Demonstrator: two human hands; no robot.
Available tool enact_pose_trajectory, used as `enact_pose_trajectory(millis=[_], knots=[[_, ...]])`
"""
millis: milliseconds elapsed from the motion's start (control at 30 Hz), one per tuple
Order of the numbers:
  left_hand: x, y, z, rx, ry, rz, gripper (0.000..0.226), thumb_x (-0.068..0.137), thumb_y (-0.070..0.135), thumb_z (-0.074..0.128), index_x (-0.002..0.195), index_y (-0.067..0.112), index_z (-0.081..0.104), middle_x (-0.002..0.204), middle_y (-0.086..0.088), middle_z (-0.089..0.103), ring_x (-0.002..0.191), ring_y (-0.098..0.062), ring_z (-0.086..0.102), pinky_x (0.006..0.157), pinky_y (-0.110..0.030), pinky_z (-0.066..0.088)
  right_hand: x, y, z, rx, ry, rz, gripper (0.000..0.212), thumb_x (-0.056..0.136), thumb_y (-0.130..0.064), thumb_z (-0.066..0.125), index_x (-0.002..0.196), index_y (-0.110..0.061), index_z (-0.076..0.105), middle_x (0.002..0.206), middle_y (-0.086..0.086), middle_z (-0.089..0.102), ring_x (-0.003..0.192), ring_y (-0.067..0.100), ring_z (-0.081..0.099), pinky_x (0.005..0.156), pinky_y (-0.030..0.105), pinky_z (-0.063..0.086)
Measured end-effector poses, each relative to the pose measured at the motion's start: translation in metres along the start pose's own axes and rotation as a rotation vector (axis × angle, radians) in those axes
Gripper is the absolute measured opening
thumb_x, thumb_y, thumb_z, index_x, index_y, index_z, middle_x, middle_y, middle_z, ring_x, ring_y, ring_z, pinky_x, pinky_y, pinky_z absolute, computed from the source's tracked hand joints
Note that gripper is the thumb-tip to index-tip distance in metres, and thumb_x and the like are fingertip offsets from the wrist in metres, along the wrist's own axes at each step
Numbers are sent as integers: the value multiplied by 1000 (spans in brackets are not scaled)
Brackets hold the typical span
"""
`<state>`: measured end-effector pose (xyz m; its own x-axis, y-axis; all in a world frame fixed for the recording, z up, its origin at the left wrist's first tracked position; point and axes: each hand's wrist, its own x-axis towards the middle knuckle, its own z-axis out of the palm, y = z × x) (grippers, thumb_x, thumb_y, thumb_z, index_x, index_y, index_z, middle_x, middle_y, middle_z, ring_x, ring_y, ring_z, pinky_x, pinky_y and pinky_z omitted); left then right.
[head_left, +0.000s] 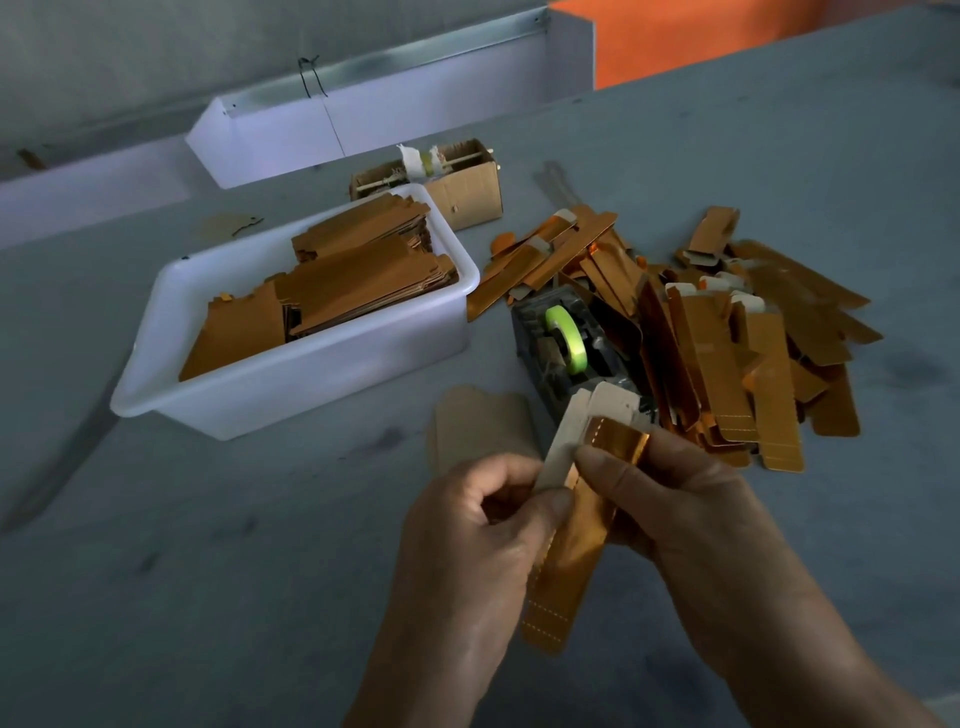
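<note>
Hands meet in the lower middle of the frame, both on one copper-foil carton blank held above the grey counter. The left hand pinches the blank's pale inner flap between thumb and curled fingers. The right hand grips the shiny copper side, thumb on top and fingers wrapped behind. The blank's top end is bent over and its long tail hangs down between the wrists.

Just above the hands stands one tape dispenser carrying one green roll; any lettering on it is too blurred to read. To its right lies a loose pile of copper blanks, overlapping too much to count. At left centre sits one white plastic tub, holding flat blanks stacked brown side up. One pale flat card lies on the counter below the tub's right corner. Behind the tub is one small cardboard box, and two white troughs run along the upper left.
</note>
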<state>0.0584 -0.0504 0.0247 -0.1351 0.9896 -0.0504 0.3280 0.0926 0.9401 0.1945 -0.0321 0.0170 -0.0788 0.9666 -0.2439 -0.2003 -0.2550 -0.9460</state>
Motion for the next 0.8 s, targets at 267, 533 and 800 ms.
enact_pose_trajectory(millis=[267,533,800], knots=[[-11,12,21,763,183,336,41,60,7,83,100,15,77,73,-1,52,67,-21,59,51,-26,46,1,3,6,98,32,7,33,63,-32,64,89,-12,70,80,8,73,74,19,71,62,24,56],[-27,16,41,1093,58,266,62,37,19,93,97,11,78,67,-3,60,52,-16,59,33,-22,32,-7,6,9,1,80,-50,29,72,-41,63,80,-13,69,75,4,71,74,15,70,64,24,56],[-13,9,11,139,150,16,20,81,10,72,92,27,73,82,6,71,73,-6,68,61,-14,51,-4,0,8,-42,34,-75,23,81,-27,61,59,-19,64,63,5,65,65,19,64,73,34,55]])
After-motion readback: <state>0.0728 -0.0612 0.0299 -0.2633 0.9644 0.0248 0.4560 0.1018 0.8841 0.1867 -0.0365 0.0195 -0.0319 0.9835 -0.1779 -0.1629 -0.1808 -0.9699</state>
